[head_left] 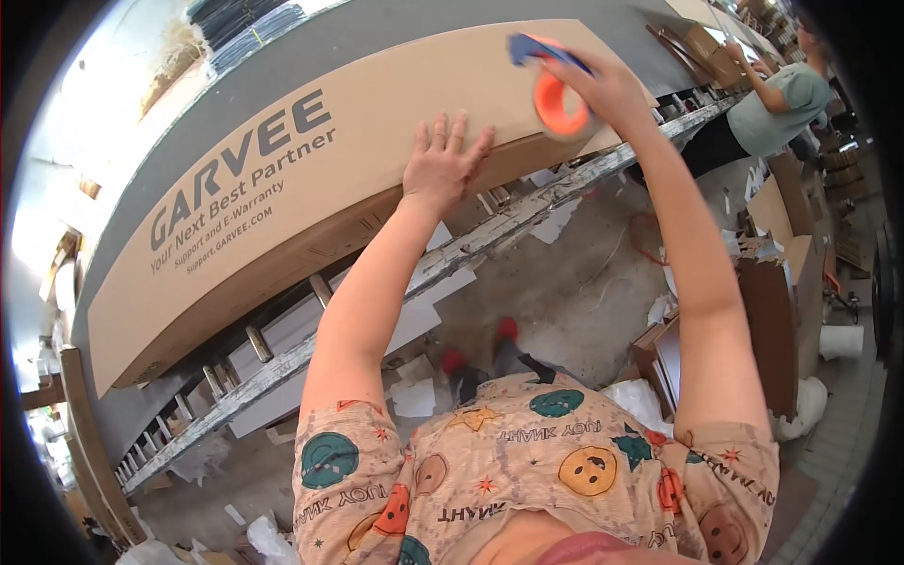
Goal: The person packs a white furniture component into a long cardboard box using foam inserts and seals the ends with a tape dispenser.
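A long, flat brown cardboard box (377,104) with dark printing on its top lies across a roller conveyor (259,344) in front of me. My left hand (444,165) rests on the near edge of the box top, fingers spread and holding nothing. Above the right part of the box, my right hand (607,89) is closed round a blue tape dispenser (532,49) with an orange roll (558,102) on it. The dispenser is blurred, and I cannot tell whether it touches the cardboard.
Another person (777,108) in a light green top stands farther along the conveyor on the right. Opened cardboard cartons (791,212) stand at the right, near a white roll (841,342). Paper scraps (412,397) litter the concrete floor around my feet. Wooden boards (89,424) lean at the left.
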Available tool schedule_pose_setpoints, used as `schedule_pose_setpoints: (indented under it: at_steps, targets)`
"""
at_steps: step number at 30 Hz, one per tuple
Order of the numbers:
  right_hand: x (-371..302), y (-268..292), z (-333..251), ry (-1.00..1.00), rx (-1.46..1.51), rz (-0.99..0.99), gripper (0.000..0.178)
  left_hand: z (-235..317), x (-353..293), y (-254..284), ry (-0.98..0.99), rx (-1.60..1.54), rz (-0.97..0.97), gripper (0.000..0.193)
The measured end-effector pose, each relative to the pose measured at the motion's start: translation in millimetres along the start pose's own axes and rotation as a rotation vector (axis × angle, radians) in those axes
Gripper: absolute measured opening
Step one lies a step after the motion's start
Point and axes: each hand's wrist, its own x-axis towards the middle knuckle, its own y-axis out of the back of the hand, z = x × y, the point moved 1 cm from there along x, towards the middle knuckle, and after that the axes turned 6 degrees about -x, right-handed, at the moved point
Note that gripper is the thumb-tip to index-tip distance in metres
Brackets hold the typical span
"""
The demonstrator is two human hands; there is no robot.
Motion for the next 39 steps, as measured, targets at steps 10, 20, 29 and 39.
schedule_pose_setpoints:
  at_steps: [10, 20, 29, 39]
  targets:
    - [-125.0, -55.4, 38.2, 0.046, -0.555, -0.031, 0.056, -4.5, -8.0, -3.4, 0.019, -0.049, 0.091, 0.046]
    - [-35.2, -66.3, 45.9, -0.252, -0.414, -0.649, 0.046, 14.3, 26.4, 14.5, 0.019, -0.103, -0.098, 0.050]
    - [-21.9, -138.8, 60.2, 0.197, -0.226, -1.030, 0.059, 53.6, 106.8, -4.6, -0.016, -0.399, -0.535, 0.095]
    - [-99.6, -83.2, 35.0, 0.001, 0.246, -1.068, 0.078, -72.0, -104.9, 39.3, 0.285, -0.287, -0.136, 0.079]
